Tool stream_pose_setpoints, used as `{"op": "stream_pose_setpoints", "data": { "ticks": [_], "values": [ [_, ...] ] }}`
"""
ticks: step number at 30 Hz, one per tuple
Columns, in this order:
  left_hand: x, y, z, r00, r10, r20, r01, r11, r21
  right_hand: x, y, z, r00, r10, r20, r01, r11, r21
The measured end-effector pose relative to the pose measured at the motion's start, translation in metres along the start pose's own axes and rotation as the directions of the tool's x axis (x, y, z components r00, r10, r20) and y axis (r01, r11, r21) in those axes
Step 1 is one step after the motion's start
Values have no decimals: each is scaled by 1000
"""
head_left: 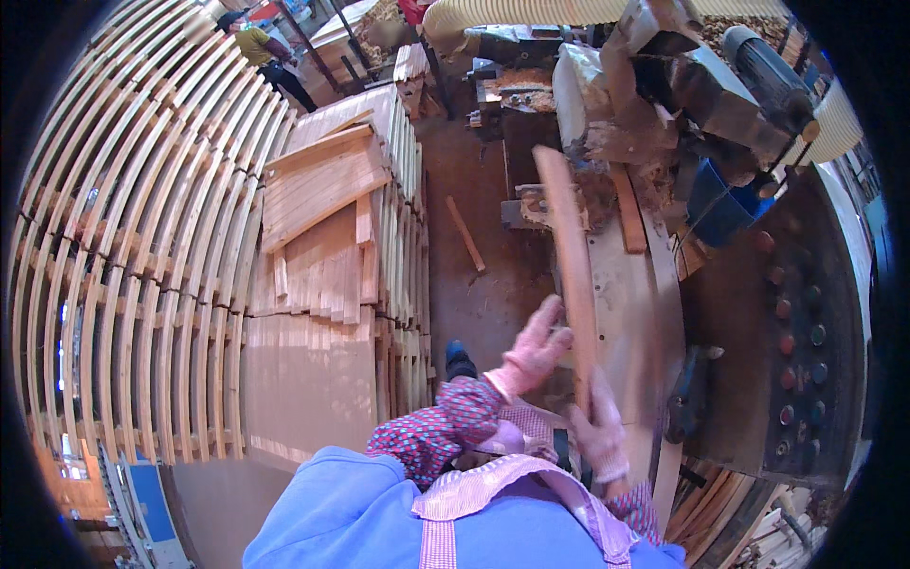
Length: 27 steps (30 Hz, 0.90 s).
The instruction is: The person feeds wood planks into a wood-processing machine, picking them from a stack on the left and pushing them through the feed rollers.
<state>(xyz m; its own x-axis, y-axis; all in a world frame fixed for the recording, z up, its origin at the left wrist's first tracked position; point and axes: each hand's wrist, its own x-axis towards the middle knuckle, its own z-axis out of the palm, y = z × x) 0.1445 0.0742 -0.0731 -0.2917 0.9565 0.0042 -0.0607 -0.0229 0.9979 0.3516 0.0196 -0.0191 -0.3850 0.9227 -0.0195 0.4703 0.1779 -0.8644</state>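
Observation:
A long narrow wooden board (569, 248) stands on edge over the pale machine table (621, 284), reaching from my chest toward the machine head. My right hand (599, 425), in a pink glove, grips its near end. My left hand (534, 349), also pink-gloved, lies against the board's left face with fingers spread. Both forearms wear red patterned sleeves.
Stacks of flat wooden boards (327, 237) rise to my left, with racks of slats (123, 256) beyond. A dusty woodworking machine (682, 85) with a control panel of buttons (796, 332) stands right. An offcut (465, 234) lies on the floor. A person (261, 52) stands far back.

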Motion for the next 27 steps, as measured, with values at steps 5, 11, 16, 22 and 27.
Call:
{"op": "stream_pose_setpoints", "data": {
  "ticks": [5, 11, 16, 22, 27],
  "values": [
    [95, -59, -233, 854, -58, -517, 313, 851, 421, -95, 64, -23, 984, 67, -166, -151, 812, -564],
    [239, -79, -462, 435, -395, -809, 272, 914, -300, 31, 96, -32, 988, -29, -150, -106, 576, -811],
    [302, -117, -539, 659, -97, -746, 534, 758, 373, 149, 118, -52, 990, -25, -139, -111, 468, -877],
    [260, -130, -603, 707, -424, -566, -185, 661, -727, 269, 102, -23, 959, -222, -174, -21, 559, -829],
    [168, -7, -366, 732, -249, -634, -138, 857, -496, 257, 6, 53, 961, -44, -272, -11, 980, -198]
  ]
}}
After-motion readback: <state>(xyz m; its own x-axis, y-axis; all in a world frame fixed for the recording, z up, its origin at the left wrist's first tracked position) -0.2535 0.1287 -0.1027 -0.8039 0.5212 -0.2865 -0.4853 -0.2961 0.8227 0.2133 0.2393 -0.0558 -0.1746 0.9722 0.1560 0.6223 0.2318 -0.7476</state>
